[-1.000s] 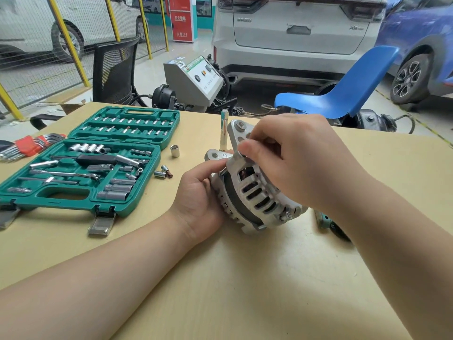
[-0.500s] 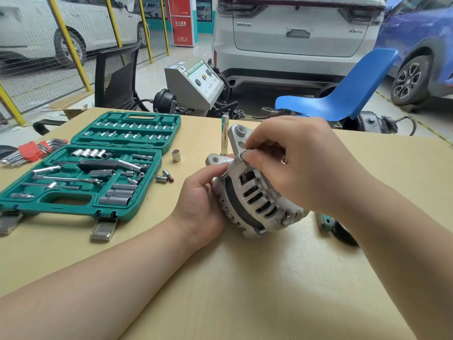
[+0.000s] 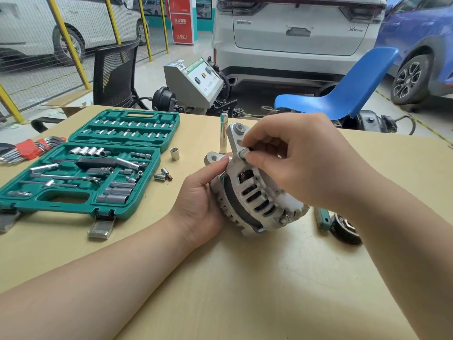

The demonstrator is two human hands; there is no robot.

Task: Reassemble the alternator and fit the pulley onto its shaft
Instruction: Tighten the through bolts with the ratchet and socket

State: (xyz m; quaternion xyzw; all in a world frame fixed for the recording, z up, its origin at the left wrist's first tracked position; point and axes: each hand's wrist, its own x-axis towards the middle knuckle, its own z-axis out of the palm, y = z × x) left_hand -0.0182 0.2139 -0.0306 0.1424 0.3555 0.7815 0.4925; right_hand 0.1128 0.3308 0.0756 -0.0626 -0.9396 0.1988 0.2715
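Observation:
The silver alternator (image 3: 255,195) stands on its edge in the middle of the table, slotted housing toward me, mounting ears up. My left hand (image 3: 203,200) grips its left side, thumb up by the lower ear. My right hand (image 3: 294,155) comes over the top and pinches a small bolt or socket piece (image 3: 245,152) at the housing's upper rim beside the tall ear. The black grooved pulley (image 3: 345,228) lies on the table at the right, partly behind my right forearm.
An open green socket case (image 3: 98,168) fills the table's left. A tall socket (image 3: 223,136), a short socket (image 3: 175,153) and loose bits (image 3: 163,175) lie between the case and alternator. Red-held hex keys (image 3: 27,149) sit far left. A green-handled tool (image 3: 323,218) lies by the pulley.
My right hand's fingers have shifted on the small piece at the housing rim, now pinching it with the fingertips. The left hand and the alternator stay where they were.

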